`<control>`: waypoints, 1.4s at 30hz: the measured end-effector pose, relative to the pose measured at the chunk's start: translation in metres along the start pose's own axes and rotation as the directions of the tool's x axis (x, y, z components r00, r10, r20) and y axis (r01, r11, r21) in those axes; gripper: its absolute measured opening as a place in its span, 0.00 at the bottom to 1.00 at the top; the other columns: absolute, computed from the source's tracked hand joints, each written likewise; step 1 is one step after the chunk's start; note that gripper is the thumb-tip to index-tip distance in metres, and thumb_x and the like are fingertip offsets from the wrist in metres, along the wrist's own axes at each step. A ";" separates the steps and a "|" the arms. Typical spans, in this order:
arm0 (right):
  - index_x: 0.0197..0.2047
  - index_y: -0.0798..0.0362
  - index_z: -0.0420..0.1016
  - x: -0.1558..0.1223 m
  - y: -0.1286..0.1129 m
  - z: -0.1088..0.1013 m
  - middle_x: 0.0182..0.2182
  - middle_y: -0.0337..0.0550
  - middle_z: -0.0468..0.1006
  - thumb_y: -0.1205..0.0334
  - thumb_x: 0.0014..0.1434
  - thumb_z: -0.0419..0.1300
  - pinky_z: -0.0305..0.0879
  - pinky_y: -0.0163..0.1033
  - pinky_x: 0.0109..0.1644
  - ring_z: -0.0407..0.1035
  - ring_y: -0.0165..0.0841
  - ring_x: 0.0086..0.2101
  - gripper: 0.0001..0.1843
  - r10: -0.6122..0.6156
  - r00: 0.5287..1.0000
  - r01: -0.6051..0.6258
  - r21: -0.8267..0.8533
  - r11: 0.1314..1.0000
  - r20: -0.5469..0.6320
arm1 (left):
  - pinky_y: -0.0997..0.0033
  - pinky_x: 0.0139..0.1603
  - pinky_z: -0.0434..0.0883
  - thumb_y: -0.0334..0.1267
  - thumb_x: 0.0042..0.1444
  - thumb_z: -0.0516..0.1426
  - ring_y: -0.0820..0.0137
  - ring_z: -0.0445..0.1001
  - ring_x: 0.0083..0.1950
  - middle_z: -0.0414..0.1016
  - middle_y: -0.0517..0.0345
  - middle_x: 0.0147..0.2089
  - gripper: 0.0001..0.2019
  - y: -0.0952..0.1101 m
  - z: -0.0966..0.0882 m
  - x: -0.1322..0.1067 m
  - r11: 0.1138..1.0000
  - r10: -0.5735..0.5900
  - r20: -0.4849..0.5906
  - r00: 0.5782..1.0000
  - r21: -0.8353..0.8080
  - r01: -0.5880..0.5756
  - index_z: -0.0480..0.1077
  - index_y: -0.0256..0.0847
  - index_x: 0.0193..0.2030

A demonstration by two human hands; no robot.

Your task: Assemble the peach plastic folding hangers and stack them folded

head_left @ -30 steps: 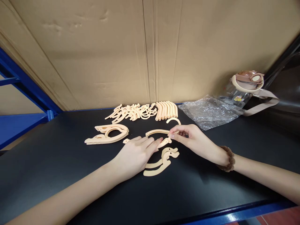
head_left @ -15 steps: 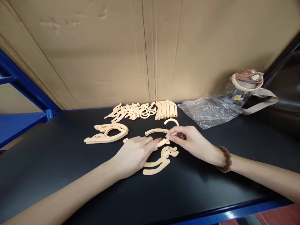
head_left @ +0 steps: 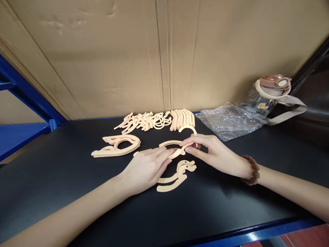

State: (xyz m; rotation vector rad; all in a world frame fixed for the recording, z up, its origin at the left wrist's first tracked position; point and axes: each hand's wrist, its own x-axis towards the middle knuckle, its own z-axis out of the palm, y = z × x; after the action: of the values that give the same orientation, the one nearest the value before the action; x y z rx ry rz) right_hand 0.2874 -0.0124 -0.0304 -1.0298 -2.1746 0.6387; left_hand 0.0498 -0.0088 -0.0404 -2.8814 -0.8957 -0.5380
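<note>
My left hand (head_left: 147, 166) lies low over the table, its fingers pressing a pale beige plastic hanger arm (head_left: 176, 154), mostly hidden under the palm. My right hand (head_left: 214, 152) pinches a thin curved hanger piece (head_left: 187, 147) that meets the arm's right end. A hanger hook (head_left: 189, 128) curves up just behind the right fingers; whether it joins the pinched piece is hidden. Another curved arm (head_left: 169, 142) lies behind the fingers. Two hanger arms with holes (head_left: 172, 187) rest overlapping on the near side of my hands.
Folded hangers (head_left: 128, 151) lie stacked at left on the black table (head_left: 123, 219). Toward the cardboard wall (head_left: 102, 58) are a heap of hooks and small parts (head_left: 144, 122) and a row of curved arms (head_left: 182, 119). A clear plastic bag (head_left: 228, 121) and a strapped bottle (head_left: 269, 91) stand at right.
My right hand has shifted slightly right, and the curved piece between its fingers shows more. The hook behind it has moved a little up. My left hand stays nearly in place.
</note>
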 end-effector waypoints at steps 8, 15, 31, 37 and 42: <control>0.58 0.45 0.66 0.000 0.016 -0.008 0.40 0.41 0.76 0.58 0.66 0.53 0.68 0.39 0.45 0.71 0.32 0.38 0.18 -0.132 0.990 0.121 -0.171 0.978 -0.056 | 0.75 0.28 0.70 0.38 0.64 0.47 0.74 0.71 0.27 0.70 0.63 0.32 0.16 0.002 -0.015 -0.001 0.856 -0.360 0.102 0.927 -0.360 0.372 0.57 0.42 0.57; 0.58 0.48 0.67 0.005 0.033 -0.003 0.44 0.44 0.75 0.66 0.65 0.51 0.68 0.44 0.48 0.69 0.36 0.44 0.18 -0.155 0.984 0.179 -0.389 0.903 0.092 | 0.78 0.14 0.67 0.40 0.61 0.49 0.77 0.66 0.19 0.68 0.64 0.35 0.20 0.003 -0.021 0.005 0.393 -0.497 0.336 0.800 -0.735 0.553 0.48 0.48 0.58; 0.50 0.50 0.71 0.001 0.020 -0.002 0.42 0.40 0.77 0.55 0.67 0.50 0.63 0.38 0.43 0.70 0.32 0.38 0.14 -0.122 0.992 0.107 -0.344 0.933 -0.020 | 0.82 0.18 0.61 0.50 0.66 0.43 0.79 0.56 0.19 0.55 0.68 0.20 0.19 0.002 -0.018 0.005 0.348 -0.521 0.271 0.809 -0.798 0.491 0.67 0.39 0.44; 0.42 0.56 0.70 0.002 0.018 0.001 0.32 0.41 0.74 0.60 0.69 0.46 0.58 0.40 0.42 0.64 0.32 0.33 0.14 -0.252 0.966 0.250 -0.439 0.863 0.057 | 0.81 0.13 0.58 0.47 0.63 0.46 0.80 0.59 0.19 0.60 0.63 0.28 0.18 0.001 -0.021 0.006 0.299 -0.566 0.338 0.752 -0.766 0.569 0.71 0.37 0.46; 0.45 0.57 0.71 0.001 0.015 0.001 0.33 0.43 0.73 0.59 0.69 0.47 0.56 0.39 0.39 0.61 0.33 0.33 0.14 -0.304 0.943 0.333 -0.455 0.826 0.140 | 0.80 0.12 0.59 0.47 0.62 0.47 0.78 0.61 0.19 0.64 0.61 0.30 0.20 0.003 -0.023 0.007 0.209 -0.581 0.399 0.710 -0.770 0.603 0.71 0.37 0.50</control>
State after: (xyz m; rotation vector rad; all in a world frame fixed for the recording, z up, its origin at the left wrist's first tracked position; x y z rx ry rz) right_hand 0.2935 -0.0027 -0.0403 -0.8462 -2.5493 -0.0304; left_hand 0.0496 -0.0116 -0.0164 -3.1374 -2.4369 -1.4033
